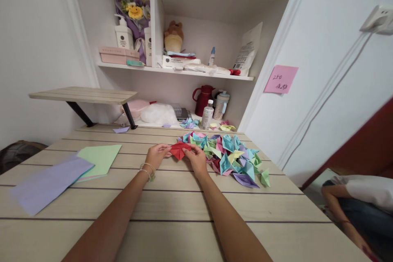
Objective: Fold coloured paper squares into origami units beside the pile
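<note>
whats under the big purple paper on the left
A teal edge and green paper show from under the purple paper; anything else beneath is covered.

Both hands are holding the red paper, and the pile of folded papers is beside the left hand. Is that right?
Not quite: the pile of folded papers is beside the right hand, not the left hand, as the head view shows. Both hands do hold the red paper.

Left hand (157,156), right hand (197,160), both holding red paper (178,152), folded-paper pile (234,156)
</note>
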### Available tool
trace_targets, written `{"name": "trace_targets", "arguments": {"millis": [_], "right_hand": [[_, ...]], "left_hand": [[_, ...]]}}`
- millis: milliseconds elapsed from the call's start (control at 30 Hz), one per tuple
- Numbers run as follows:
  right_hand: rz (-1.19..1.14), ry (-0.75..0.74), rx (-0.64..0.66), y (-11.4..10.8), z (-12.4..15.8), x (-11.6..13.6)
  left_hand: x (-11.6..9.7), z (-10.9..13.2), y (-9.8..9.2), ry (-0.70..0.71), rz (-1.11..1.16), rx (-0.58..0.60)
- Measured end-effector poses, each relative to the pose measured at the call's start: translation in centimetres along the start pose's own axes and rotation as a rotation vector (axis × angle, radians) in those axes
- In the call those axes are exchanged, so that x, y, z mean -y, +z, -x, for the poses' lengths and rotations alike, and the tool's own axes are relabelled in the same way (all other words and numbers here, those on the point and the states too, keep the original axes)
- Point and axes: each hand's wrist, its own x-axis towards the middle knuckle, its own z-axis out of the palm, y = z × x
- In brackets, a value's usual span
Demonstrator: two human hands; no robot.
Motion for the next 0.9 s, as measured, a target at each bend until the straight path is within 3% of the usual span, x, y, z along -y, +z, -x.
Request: {"name": "trace_targets", "arguments": {"millis": [167, 433, 667, 900], "right_hand": [[0.002, -0.015, -0.061, -0.2, -0.2, -0.3], [-0.003, -0.012, -0.027, -0.4, -0.2, -0.5], [-0.039, 0.020, -0.026, -0.3, -0.3, -0.8], [0.093, -0.039, 0.123, 0.0, 0.4, 0.2]], "left_hand": [[0.3, -0.2, -0.2, 0.052, -0.024, 0.058], [-0.5, 0.2, -0.1, -0.064, 0.053, 0.131], [-0.3, -0.1, -0.2, -0.026, 0.064, 0.082], [-0.7, 0.2, -0.3, -0.066, 0.023, 0.273]]}}
